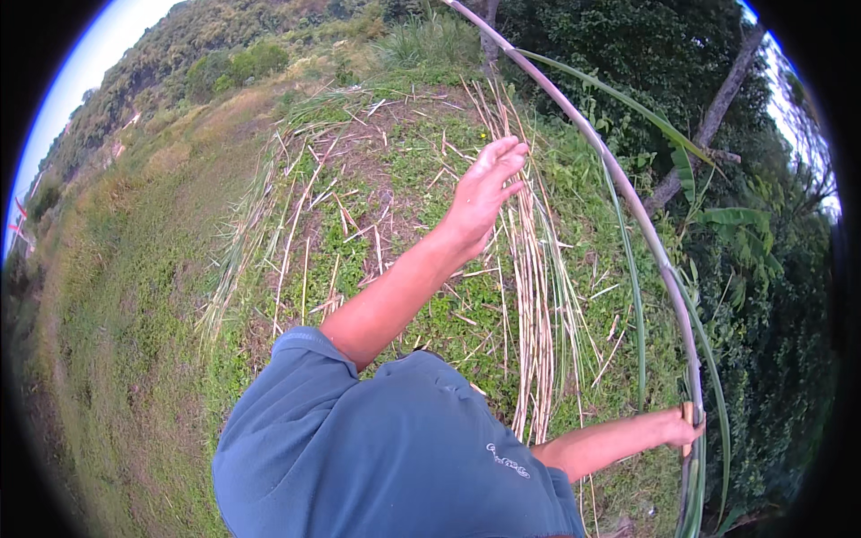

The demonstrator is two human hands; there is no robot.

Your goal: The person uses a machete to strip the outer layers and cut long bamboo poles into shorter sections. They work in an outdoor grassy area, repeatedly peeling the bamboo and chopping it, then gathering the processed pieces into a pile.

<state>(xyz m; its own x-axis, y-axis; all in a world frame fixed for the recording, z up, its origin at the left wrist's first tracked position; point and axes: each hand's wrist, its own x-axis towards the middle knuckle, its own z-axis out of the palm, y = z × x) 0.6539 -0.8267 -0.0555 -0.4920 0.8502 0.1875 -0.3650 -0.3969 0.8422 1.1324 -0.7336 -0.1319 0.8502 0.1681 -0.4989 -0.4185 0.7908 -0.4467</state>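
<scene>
A person in a blue shirt (395, 448) looks down on grassy ground (134, 359) outdoors while working on a tall cane stalk (628, 202), pale purple-grey and jointed, which curves in the wide lens from the upper middle of the view down to the lower right edge. Every position here is given from that stalk. The right hand (680, 429) is closed around the stalk low down, near the bottom right, and a short pale wooden handle (688, 414) shows within the fist; whether it belongs to a knife cannot be told. The left hand (484, 188) is open, fingers spread and loose, raised in the air well to the left of the stalk's upper half and holding nothing. Long green leaves (632, 269) hang off the stalk, one drooping down its left side. On the ground left of the stalk lies a loose row of pale dry stalks and stripped leaves (534, 287), with more scattered further left. Trees and dense bushes (762, 269) stand right of the stalk. As a judgement, the work goes best if the right hand keeps a firm hold low on the stalk while the free hand takes each leaf close to its base and draws it downward and away, clear of any blade.
</scene>
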